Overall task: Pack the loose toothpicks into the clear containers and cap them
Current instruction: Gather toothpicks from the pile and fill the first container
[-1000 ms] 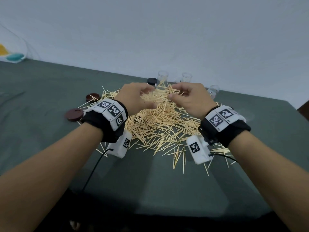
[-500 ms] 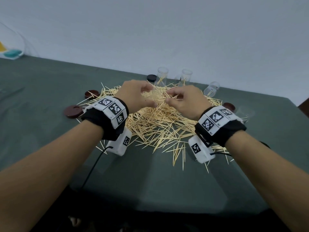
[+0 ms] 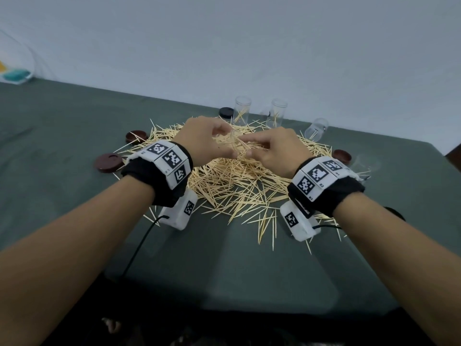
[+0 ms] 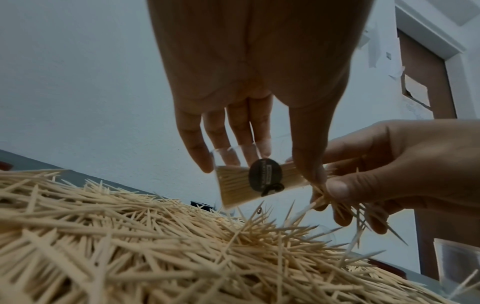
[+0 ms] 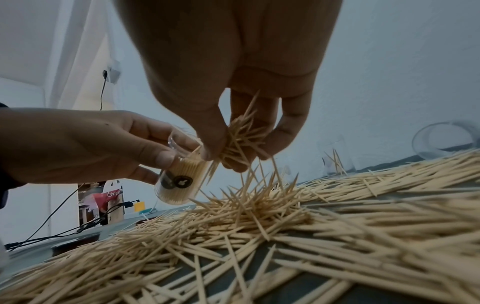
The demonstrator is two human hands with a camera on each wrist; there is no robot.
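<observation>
Clear plastic, the container (image 4: 249,181) is gripped by the left hand (image 3: 207,141), tilted above the toothpick pile (image 3: 237,186) on the tabletop (image 3: 62,146). A bunch of toothpicks (image 5: 241,142) is pinched at its mouth by the right hand (image 3: 277,151).

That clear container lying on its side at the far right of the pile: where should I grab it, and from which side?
Take the tipped container across its smooth cylindrical wall, near mid-length, coming down from above with fingers on either side. It lies tilted, its open mouth toward the wall, so the rim offers little purchase. It holds a few toothpicks, so probably right it mouth-up as you lift. The right hand is nearer.
</observation>
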